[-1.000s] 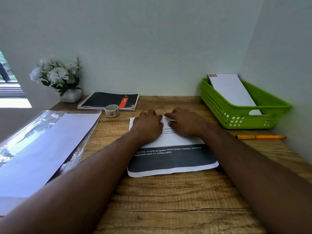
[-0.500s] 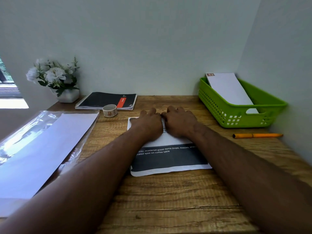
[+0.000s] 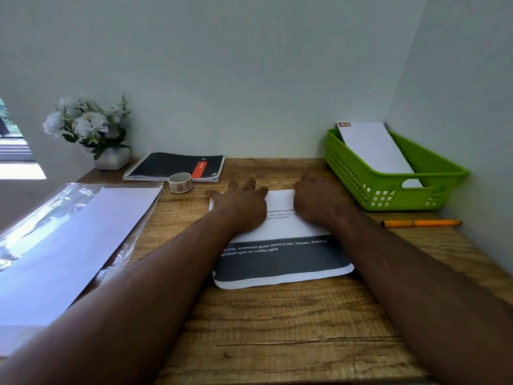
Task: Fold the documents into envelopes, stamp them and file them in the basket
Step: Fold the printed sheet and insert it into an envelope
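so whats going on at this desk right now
A person is folding a printed document on the wooden desk, with the left hand and right hand pressing flat along its far folded edge. One stamped envelope already leans in the green basket. A stamp roll and blank envelopes wait to the left.

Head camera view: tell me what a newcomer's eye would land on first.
First, the two bare hands, left hand and right hand, pressing flat on the folded white printed document with a dark band at the middle of the wooden desk. Next, the bright green perforated plastic basket at the right rear, with a stamped white envelope leaning in it.
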`<state>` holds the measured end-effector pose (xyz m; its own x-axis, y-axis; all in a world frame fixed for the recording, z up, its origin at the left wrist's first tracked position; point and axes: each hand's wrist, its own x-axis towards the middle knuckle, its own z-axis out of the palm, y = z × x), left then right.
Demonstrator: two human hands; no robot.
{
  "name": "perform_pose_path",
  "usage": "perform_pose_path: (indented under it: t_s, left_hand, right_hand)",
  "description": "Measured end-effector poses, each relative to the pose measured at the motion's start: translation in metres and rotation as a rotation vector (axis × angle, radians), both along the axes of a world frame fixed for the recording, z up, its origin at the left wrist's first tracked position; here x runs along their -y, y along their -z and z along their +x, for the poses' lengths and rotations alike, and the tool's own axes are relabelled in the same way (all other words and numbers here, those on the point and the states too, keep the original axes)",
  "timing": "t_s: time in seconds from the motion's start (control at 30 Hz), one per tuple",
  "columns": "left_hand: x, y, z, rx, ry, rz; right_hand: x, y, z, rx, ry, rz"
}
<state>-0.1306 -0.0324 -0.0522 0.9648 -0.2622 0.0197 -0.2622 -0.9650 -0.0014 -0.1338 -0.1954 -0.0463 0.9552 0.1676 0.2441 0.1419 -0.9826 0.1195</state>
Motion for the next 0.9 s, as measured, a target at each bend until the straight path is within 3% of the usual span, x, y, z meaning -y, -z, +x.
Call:
perform_pose_path:
  t_s: [0.2,0.47,0.9]
  left_hand:
    - [0.004,-0.002,-0.002,0.014,-0.009,0.004]
    - [0.007,-0.004,-0.003,0.118,-0.045,0.118]
    - [-0.025,-0.016,-0.009,0.137,-0.208,0.361]
  right_hand:
    - [-0.007,0.015,0.006,-0.108,-0.202,0.265]
    - [-0.009,0.014,0.007,-0.159,-0.214,0.272]
    - [-0.006,0.007,0.004,-0.222,-0.208,0.348]
